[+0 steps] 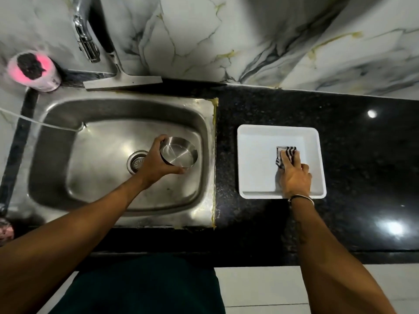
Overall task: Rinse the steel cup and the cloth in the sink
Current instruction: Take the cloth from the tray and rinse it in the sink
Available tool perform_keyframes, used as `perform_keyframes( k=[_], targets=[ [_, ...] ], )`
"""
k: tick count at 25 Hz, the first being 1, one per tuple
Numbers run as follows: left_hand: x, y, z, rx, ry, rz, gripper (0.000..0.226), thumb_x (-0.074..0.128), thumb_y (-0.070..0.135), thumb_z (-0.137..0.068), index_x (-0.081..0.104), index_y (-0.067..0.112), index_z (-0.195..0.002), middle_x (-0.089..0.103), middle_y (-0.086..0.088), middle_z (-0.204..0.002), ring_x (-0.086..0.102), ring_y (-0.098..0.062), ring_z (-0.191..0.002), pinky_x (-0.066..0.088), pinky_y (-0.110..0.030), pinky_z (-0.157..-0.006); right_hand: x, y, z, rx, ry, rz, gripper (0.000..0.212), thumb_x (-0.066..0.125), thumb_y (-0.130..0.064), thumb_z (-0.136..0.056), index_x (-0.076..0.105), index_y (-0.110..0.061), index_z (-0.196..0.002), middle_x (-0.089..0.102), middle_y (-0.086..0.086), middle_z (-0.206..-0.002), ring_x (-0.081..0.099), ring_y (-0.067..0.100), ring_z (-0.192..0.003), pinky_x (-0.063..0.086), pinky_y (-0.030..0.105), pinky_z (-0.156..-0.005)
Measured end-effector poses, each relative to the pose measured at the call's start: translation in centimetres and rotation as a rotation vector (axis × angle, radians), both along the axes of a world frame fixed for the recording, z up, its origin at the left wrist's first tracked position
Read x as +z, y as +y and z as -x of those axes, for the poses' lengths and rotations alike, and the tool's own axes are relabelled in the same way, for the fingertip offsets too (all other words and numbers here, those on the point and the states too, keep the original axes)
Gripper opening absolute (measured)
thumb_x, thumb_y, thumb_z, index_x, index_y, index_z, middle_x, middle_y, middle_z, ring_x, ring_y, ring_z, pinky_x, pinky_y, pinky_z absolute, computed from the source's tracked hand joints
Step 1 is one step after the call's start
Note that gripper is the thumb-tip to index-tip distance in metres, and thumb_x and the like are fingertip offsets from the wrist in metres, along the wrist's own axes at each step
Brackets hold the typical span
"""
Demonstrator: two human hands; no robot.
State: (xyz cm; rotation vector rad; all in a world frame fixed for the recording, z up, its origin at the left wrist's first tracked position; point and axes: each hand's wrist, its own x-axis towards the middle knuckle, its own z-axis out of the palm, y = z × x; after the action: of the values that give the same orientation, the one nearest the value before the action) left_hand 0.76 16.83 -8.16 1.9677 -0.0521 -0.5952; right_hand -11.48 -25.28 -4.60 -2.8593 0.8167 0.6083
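Observation:
My left hand (156, 163) grips a round steel cup (179, 151) by its side, holding it over the right part of the steel sink (68, 168), mouth facing up and empty. My right hand (294, 177) rests in a white square tray (256, 155) on the counter, fingers closed on a small black-and-white striped cloth (286, 152) that lies on the tray floor. The fingers hide part of the cloth.
A chrome tap (87, 39) hangs above the sink's back left; no water runs. A pink holder (34, 71) stands at the back left corner beside a squeegee (122, 81). The drain (136, 163) sits mid-basin. Black granite counter (362, 155) extends right of the tray.

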Motion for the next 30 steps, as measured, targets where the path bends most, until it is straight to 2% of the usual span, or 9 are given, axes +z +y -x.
perform_keyframes(
  k=[3, 6, 9, 12, 17, 20, 23, 27, 30],
  targets=[
    [0.5, 0.0, 0.3, -0.009, 0.001, -0.003, 0.126, 0.11, 0.03, -0.05, 0.041, 0.027, -0.156, 0.056, 0.004, -0.146, 0.058, -0.004, -0.126, 0.05, -0.026, -0.107, 1.0, 0.8, -0.5, -0.068, -0.056, -0.031, 0.064, 0.046, -0.007, -0.108, 0.035, -0.028, -0.167, 0.024, 0.013, -0.178, 0.046, 0.049, -0.137, 0.04, 0.054, -0.122],
    [2.0, 0.6, 0.2, -0.011, -0.028, 0.024, 0.125, 0.109, 0.01, -0.057, 0.04, 0.016, -0.161, 0.052, -0.006, -0.155, 0.052, -0.019, -0.136, 0.047, -0.038, -0.117, 3.5, 4.3, -1.9, -0.136, -0.432, -0.123, 0.063, 0.047, 0.008, -0.1, 0.049, -0.012, -0.159, 0.05, 0.018, -0.164, 0.055, 0.047, -0.139, 0.043, 0.051, -0.124],
    [3.9, 1.7, 0.1, -0.021, -0.059, 0.047, 0.123, 0.106, 0.005, -0.063, 0.037, 0.013, -0.164, 0.049, -0.008, -0.161, 0.048, -0.018, -0.14, 0.044, -0.032, -0.115, 6.4, 13.4, -4.6, 0.142, -0.725, -0.297, 0.052, 0.049, 0.005, -0.098, 0.064, -0.01, -0.146, 0.067, 0.011, -0.15, 0.064, 0.03, -0.138, 0.047, 0.042, -0.121],
    [6.3, 4.1, -0.1, -0.039, -0.102, 0.108, 0.118, 0.103, -0.007, -0.063, 0.038, 0.005, -0.16, 0.052, -0.015, -0.158, 0.058, -0.021, -0.138, 0.052, -0.022, -0.11, 7.9, 25.5, -7.2, 0.583, -0.489, -0.579, 0.042, 0.056, -0.02, -0.103, 0.068, -0.024, -0.143, 0.069, 0.012, -0.145, 0.065, 0.034, -0.119, 0.049, 0.044, -0.104],
    [9.8, 11.4, -0.7, -0.08, -0.149, 0.173, 0.119, 0.1, -0.009, -0.057, 0.039, 0.001, -0.158, 0.058, -0.004, -0.148, 0.062, 0.003, -0.133, 0.055, -0.019, -0.108, 10.6, 34.5, -10.7, 0.765, -0.364, -0.326, 0.046, 0.044, -0.04, -0.102, 0.062, -0.044, -0.144, 0.067, -0.01, -0.146, 0.055, 0.024, -0.116, 0.047, 0.031, -0.092],
    [11.5, 15.4, -1.3, -0.018, -0.155, 0.2, 0.124, 0.101, -0.009, -0.053, 0.039, 0.011, -0.159, 0.06, -0.006, -0.148, 0.064, -0.009, -0.133, 0.057, -0.031, -0.111, 12.5, 38.9, -10.7, 0.929, -0.384, -0.477, 0.052, 0.038, -0.033, -0.09, 0.076, -0.032, -0.125, 0.072, -0.006, -0.141, 0.062, 0.026, -0.112, 0.052, 0.034, -0.09],
    [12.1, 17.7, -1.7, -0.037, -0.208, 0.173, 0.121, 0.103, -0.01, -0.054, 0.042, 0.011, -0.156, 0.063, 0.011, -0.138, 0.065, 0.014, -0.121, 0.052, -0.01, -0.101, 14.3, 41.1, -11.9, 0.942, -0.342, -0.396, 0.047, 0.06, -0.024, -0.095, 0.07, -0.034, -0.139, 0.056, -0.012, -0.162, 0.056, 0.027, -0.116, 0.05, 0.041, -0.1],
    [12.7, 20.1, -2.4, -0.041, -0.17, 0.218, 0.12, 0.099, -0.012, -0.059, 0.041, 0.016, -0.16, 0.066, 0.006, -0.135, 0.069, 0.008, -0.116, 0.056, -0.015, -0.097, 14.9, 43.4, -12.0, 1.017, -0.306, -0.496, 0.064, 0.068, 0.003, -0.084, 0.068, -0.023, -0.142, 0.06, -0.004, -0.159, 0.058, 0.029, -0.118, 0.053, 0.045, -0.102],
    [13.3, 21.5, -2.6, -0.094, -0.175, 0.193, 0.126, 0.107, 0.003, -0.057, 0.04, 0.021, -0.162, 0.061, 0.002, -0.145, 0.062, -0.002, -0.129, 0.05, -0.007, -0.105, 15.6, 43.7, -12.7, 1.214, -0.281, -0.329, 0.056, 0.056, -0.017, -0.097, 0.058, -0.03, -0.152, 0.051, -0.007, -0.166, 0.053, 0.025, -0.13, 0.051, 0.045, -0.105]
  ],
)
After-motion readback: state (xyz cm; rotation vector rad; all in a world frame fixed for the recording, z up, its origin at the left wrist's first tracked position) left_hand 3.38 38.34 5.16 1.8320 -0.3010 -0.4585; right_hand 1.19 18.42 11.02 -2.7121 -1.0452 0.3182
